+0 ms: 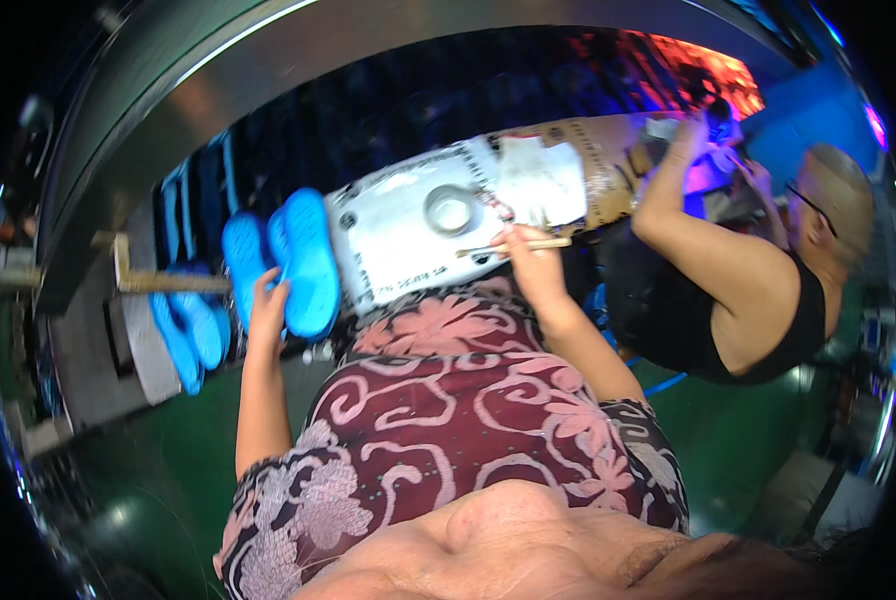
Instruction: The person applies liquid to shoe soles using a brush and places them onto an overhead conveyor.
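In my right hand is a thin brush with a pale wooden handle. Its tip points left, over the near part of a white, printed board. A round metal bowl stands on that board, just beyond the brush. My left hand has its bent fingers at the near end of a blue shoe sole; part of the grip is hidden. Close on its right lie more blue soles, overlapping each other, beside the board's left edge.
Further left, more blue soles lie near a metal bracket. A dark conveyor runs behind under a metal frame. White sheets and brown cardboard lie right of the bowl. A co-worker works at the right.
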`<state>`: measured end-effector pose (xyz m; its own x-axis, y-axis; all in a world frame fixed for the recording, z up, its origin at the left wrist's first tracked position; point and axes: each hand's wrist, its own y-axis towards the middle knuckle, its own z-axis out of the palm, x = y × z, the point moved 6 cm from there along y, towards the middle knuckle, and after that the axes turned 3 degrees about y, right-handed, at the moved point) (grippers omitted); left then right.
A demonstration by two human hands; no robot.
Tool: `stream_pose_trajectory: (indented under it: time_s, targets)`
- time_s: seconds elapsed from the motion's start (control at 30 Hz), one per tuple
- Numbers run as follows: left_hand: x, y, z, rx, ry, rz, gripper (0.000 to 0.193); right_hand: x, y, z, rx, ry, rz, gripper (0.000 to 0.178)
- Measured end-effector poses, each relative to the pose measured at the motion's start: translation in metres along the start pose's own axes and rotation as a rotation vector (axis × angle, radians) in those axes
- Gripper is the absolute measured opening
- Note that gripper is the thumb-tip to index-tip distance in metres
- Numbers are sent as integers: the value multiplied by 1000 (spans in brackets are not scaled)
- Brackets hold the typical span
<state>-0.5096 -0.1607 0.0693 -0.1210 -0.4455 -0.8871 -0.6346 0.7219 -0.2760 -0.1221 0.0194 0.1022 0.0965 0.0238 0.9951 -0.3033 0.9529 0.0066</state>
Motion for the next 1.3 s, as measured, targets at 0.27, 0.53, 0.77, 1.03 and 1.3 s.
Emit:
stream_pose_trajectory:
  time_s: [0.27, 0.53, 0.77, 1.03, 1.3]
  targets:
    - [-64, -61, 75, 269, -681, -326, 40, 27, 9, -1, 92, 32, -14, 30]
    - [-116, -60, 111, 274, -299, 118, 57, 51, 12, 13, 73, 60, -23, 34]
    - [-150, -62, 118, 87, 53, 500, 56, 81, 10, 45, 279, -137, -341, 25]
    - [-161, -70, 121, 82, 135, 540, 62, 81, 4, 65, 366, -317, -552, 21]
    - [-160, -69, 119, 90, 161, 505, 57, 85, 5, 54, 331, -378, -539, 20]
